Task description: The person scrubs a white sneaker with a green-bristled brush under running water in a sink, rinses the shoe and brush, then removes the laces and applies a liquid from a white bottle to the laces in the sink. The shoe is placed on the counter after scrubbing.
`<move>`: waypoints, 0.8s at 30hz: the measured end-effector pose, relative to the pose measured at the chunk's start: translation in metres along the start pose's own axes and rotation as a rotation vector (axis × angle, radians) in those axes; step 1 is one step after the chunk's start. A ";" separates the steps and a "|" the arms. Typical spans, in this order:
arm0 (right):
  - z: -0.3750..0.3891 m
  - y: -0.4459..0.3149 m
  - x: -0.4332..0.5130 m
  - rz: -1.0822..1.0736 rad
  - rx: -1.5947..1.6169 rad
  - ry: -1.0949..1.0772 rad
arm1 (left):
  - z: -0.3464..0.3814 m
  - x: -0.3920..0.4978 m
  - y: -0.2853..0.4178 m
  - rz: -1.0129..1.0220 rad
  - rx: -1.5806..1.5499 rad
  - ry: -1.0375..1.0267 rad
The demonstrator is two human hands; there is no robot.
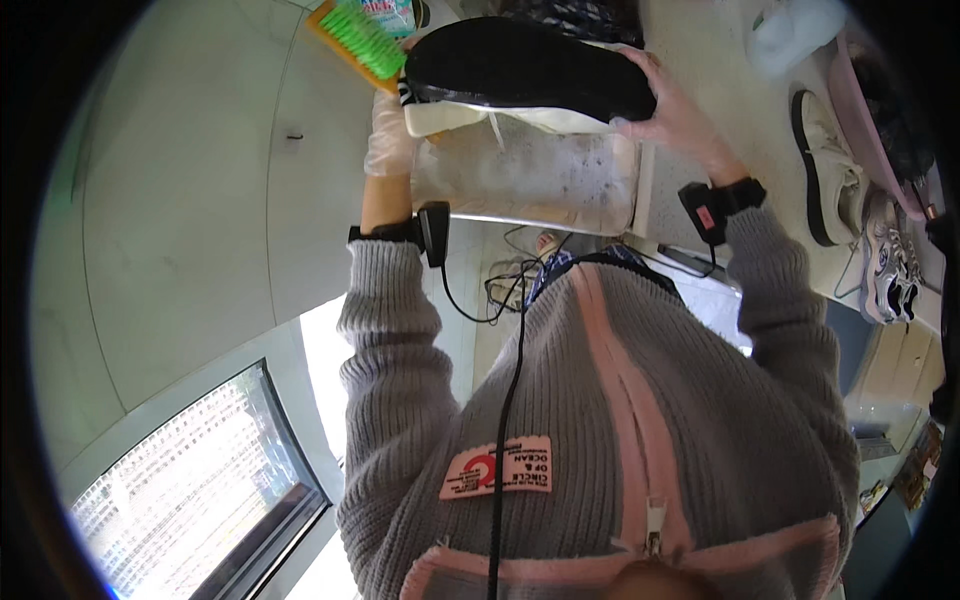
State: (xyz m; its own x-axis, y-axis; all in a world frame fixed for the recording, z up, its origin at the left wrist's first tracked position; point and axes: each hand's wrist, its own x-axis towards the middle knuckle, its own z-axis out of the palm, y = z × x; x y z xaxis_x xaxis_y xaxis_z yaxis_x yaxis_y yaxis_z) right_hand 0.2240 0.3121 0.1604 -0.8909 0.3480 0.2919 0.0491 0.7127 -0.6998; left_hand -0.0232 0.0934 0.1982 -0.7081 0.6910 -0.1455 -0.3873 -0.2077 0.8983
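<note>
A white shoe with a black sole (525, 64) is held above a sink basin (540, 172), sole facing up towards me. My right hand (675, 112), in a clear glove, grips one end of it, thumb and fingers on opposite sides. At the other end is my gloved left hand (390, 131), its fingers mostly hidden behind the shoe. A scrubbing brush (356, 49) with green bristles and an orange-brown back sticks out beside that hand. More orange shows below the shoe, so the handle appears to run behind it, in my left hand.
On the counter (675, 45) at right lie another white shoe (832, 169), grey-silver sneakers (889, 259), a pink basin (862, 112) with dark contents and a whitish plastic jug (795, 34). A printed packet (390, 13) stands behind the brush. Black cables (517, 300) hang from my wrist devices.
</note>
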 end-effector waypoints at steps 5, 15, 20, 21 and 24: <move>0.005 0.003 -0.013 0.195 0.275 -0.085 | -0.015 -0.001 -0.014 0.032 0.047 -0.130; -0.017 -0.032 -0.042 0.810 1.273 -0.038 | 0.004 -0.014 -0.063 0.024 0.123 0.034; -0.018 -0.015 -0.049 0.832 1.217 0.044 | 0.015 -0.004 -0.101 -0.056 0.366 0.079; -0.019 -0.009 -0.053 0.772 1.236 0.012 | 0.013 -0.003 -0.105 -0.068 0.463 0.101; -0.017 0.001 -0.067 0.348 0.307 0.017 | 0.010 -0.007 -0.110 -0.046 0.437 -0.027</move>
State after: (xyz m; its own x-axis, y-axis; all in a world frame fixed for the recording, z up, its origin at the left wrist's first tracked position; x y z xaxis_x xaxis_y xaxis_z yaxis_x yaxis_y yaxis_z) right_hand 0.2914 0.3001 0.1514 -0.8375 0.5463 0.0141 0.2058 0.3393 -0.9179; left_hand 0.0299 0.1179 0.1049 -0.6779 0.7119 -0.1834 -0.1273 0.1319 0.9830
